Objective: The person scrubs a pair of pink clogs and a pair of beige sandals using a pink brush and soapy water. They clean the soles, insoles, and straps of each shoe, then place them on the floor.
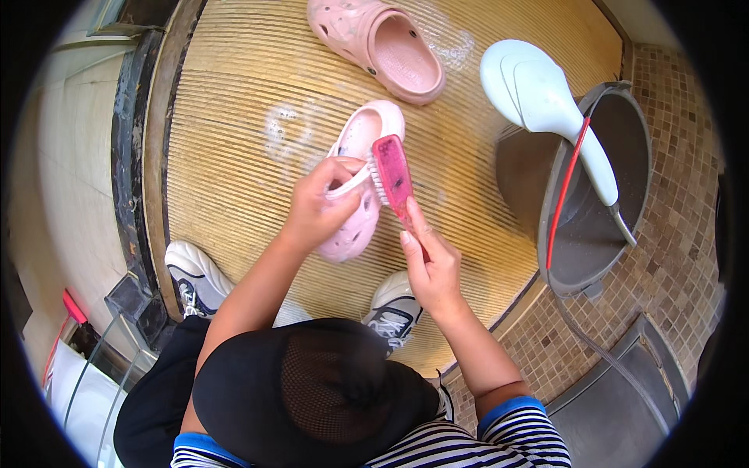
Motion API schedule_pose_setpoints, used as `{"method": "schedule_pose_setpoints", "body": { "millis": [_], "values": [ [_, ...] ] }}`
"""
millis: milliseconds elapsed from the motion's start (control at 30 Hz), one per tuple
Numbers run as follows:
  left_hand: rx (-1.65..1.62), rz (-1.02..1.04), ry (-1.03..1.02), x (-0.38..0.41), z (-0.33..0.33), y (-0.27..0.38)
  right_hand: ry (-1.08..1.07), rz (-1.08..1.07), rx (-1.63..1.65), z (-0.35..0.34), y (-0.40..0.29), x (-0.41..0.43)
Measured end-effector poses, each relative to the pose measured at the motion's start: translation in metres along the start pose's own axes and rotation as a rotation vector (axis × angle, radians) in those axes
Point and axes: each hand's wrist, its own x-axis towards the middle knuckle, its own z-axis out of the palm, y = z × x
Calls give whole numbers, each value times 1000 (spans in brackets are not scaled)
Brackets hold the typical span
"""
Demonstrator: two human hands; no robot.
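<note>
A light pink foam clog (354, 227) is in my left hand (320, 202), held by the rim of its opening, with the toe pointing towards me. My right hand (432, 260) grips the handle of a pink scrubbing brush (393, 169). Its white bristles touch or almost touch the side of the clog; the exact contact is hard to tell. Beyond my hands, a second pink clog (374, 50) lies on the ribbed yellow floor (234, 146), its heel end towards me.
At the right, a white shower head (529, 88) with a metal hose (608, 354) rests across a grey bucket (594, 251) with a red-sleeved handle (566, 193). Soap suds (284, 126) lie on the floor. My sneakers (196, 275) stand below my arms. A black cap (263, 398) covers the lower middle.
</note>
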Motion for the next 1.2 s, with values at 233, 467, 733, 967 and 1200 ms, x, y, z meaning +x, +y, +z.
{"method": "schedule_pose_setpoints", "body": {
  "millis": [233, 467, 733, 967, 1200],
  "values": [
    [1018, 445, -269, 7, -4, 22, 141, 62, 11, -17, 19, 53],
    [828, 329, 31, 8, -7, 30, 116, -3, -36, -27, 28, 33],
    [793, -179, -130, 41, -22, 18, 60, -45, -74, -29, 24, 32],
    [791, -183, -87, 19, -7, 13, 95, -16, -9, -44, 31, 19],
    [1009, 39, 94, 10, 8, 33, 28, 4, -16, -47, 12, 19]
  ]
}}
